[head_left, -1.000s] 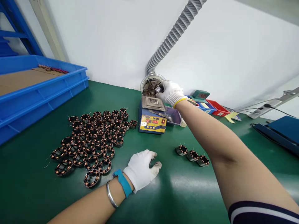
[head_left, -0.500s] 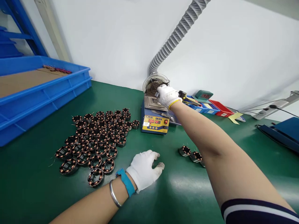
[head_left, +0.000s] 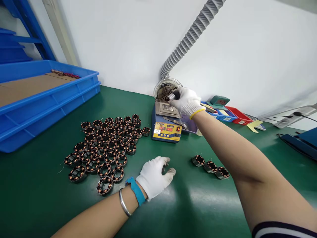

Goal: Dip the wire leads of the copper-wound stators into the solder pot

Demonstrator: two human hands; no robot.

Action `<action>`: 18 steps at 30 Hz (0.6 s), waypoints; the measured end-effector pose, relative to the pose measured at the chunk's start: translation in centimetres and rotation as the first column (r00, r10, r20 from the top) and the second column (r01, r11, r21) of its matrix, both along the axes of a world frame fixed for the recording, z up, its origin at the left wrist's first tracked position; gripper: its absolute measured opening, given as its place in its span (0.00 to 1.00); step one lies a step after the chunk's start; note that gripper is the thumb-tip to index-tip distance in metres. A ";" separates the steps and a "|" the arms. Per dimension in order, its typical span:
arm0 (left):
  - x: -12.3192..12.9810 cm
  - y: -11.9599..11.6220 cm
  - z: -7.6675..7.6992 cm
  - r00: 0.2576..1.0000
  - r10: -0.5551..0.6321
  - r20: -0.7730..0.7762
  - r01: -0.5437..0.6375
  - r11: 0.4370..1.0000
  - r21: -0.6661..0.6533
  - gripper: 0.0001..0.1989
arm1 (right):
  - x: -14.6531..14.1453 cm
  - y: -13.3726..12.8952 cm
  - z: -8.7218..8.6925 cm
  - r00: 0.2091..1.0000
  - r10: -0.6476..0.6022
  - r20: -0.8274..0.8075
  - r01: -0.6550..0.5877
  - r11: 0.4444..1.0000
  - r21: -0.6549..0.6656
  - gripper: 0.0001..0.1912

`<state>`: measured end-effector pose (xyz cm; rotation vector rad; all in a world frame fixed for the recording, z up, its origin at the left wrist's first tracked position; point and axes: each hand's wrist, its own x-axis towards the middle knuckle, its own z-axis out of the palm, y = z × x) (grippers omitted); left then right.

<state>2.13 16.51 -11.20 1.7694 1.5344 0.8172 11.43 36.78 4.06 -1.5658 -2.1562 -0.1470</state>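
Observation:
My right hand (head_left: 187, 100), in a white glove, grips a small metal ring (head_left: 171, 96) between fingers and thumb, above the metal top of a blue and yellow machine (head_left: 167, 131). Below and left of it, my left hand (head_left: 156, 177), also gloved, hovers over or rests on the green table with thumb and fingers apart and nothing between them. Many copper-wound rings (head_left: 111, 145) stand grouped left of my left hand. Three more wound rings (head_left: 210, 167) form a slanting row under my right forearm.
A blue crate (head_left: 84, 86) with cardboard inside stands at the left. A grey hose (head_left: 190, 34) runs up from behind the machine. Small blue bins (head_left: 226, 115) and a red bin (head_left: 239, 115) line the wall at the right, near a power strip (head_left: 292, 117).
My right hand has drawn back a little to the right with the metal ring, which shows more clearly. My left hand has hardly moved. The view has shifted slightly.

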 end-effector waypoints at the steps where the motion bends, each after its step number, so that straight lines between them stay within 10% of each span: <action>1: 0.0 0.1 -0.1 0.998 0.036 0.056 -0.036 0.999 -0.001 0.21 | 0.2 -1.0 -0.2 0.997 -0.005 -0.078 0.002 0.999 -0.041 0.15; 11: -0.7 0.4 -0.9 0.911 0.242 0.334 -0.303 0.942 0.145 0.36 | 0.5 -11.3 -9.4 0.807 0.073 -0.586 -0.413 0.779 -0.473 0.29; 18: -1.2 0.2 -0.8 0.879 0.248 0.407 -0.318 0.941 0.114 0.31 | 1.8 -13.8 -9.3 0.622 -0.043 -0.782 -0.720 0.361 -0.593 0.22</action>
